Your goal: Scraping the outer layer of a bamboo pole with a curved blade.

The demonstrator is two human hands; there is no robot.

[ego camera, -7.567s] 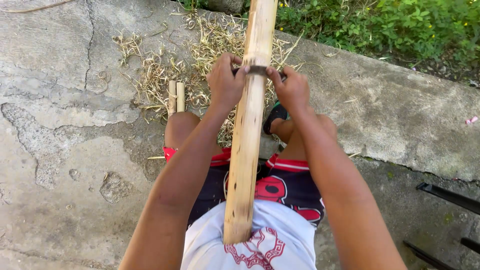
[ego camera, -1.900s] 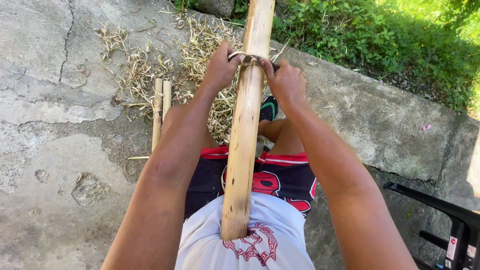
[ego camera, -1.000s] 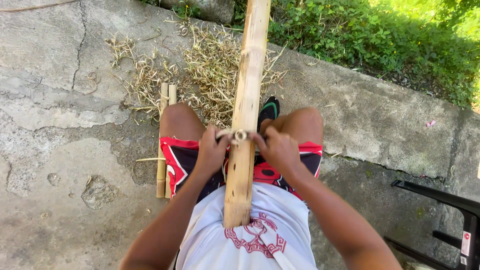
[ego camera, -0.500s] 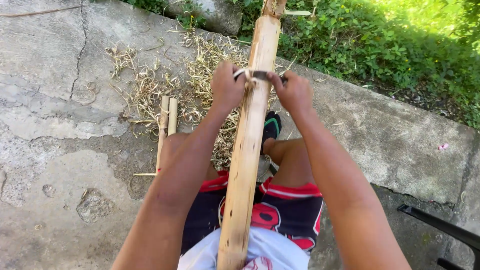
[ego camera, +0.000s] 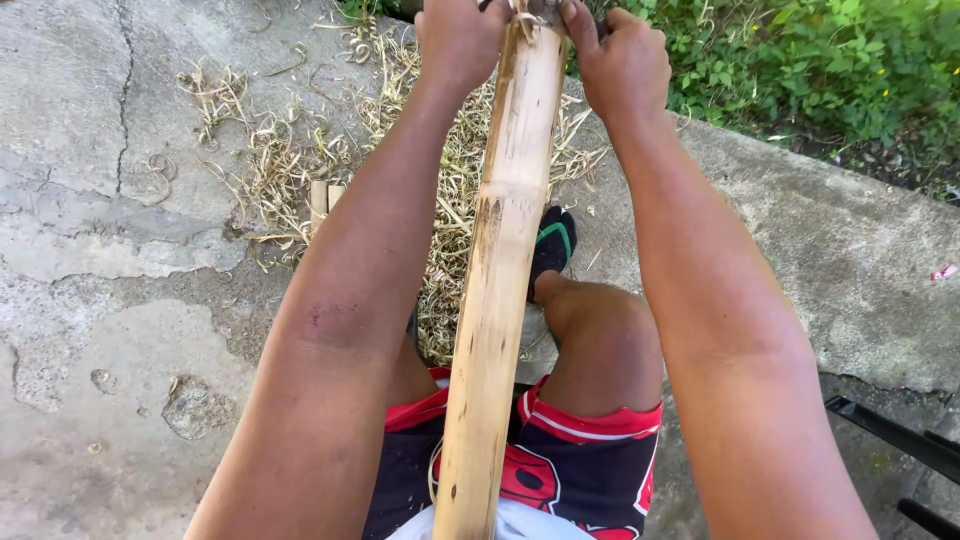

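Note:
A long pale bamboo pole point(ego camera: 497, 290) leans from my lap up and away over my knees. Both arms are stretched out along it. My left hand point(ego camera: 458, 38) and my right hand point(ego camera: 622, 62) are closed on either side of the pole at the frame's top edge. Each grips one end of a thin scraping blade point(ego camera: 526, 14) laid across the pole. Only a sliver of the blade shows between the fists, with a curl of shaving on it.
Dry bamboo shavings point(ego camera: 290, 165) litter the cracked concrete ahead, with two short bamboo pieces point(ego camera: 325, 196) among them. My foot in a black and green sandal point(ego camera: 553, 243) rests beside the pole. Green plants point(ego camera: 830, 60) grow beyond the concrete ledge. A black frame point(ego camera: 890, 432) sits at lower right.
One second ago both hands held the blade close to my body. They have since pushed it away up the pole and now sit farther out than half a second ago.

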